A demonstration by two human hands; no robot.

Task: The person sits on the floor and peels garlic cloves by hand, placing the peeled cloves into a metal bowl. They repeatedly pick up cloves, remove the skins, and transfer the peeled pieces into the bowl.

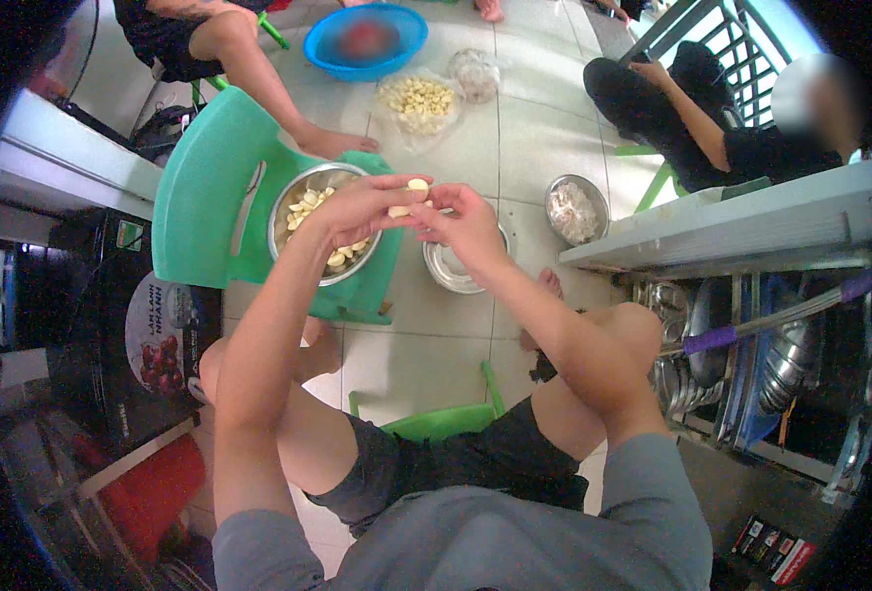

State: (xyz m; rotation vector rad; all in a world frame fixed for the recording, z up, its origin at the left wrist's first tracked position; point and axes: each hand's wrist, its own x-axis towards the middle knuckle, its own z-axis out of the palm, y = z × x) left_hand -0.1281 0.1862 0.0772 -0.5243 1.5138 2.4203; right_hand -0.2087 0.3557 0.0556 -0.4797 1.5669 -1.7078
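My left hand (366, 203) holds peeled garlic cloves (417, 186) at its fingertips, above the rim of a metal bowl. The fingers of my right hand (469, 229) meet them from the right and pinch at a lower pale clove (400, 211). The steel bowl (276, 233) under my left hand contains many pale garlic cloves (309, 207) and stands on the seat of a green plastic chair (199, 199). Below my right hand, partly covered by it, a second metal bowl (457, 284) rests on the tiled floor.
Farther off lie a clear bag of cloves (425, 103), another plastic bag (475, 74) and a blue basin (318, 63) with blurred contents. A metal bowl of whitish pieces (576, 210) stands right, near a seated person (702, 133). Another person's leg (259, 85) reaches in at upper left.
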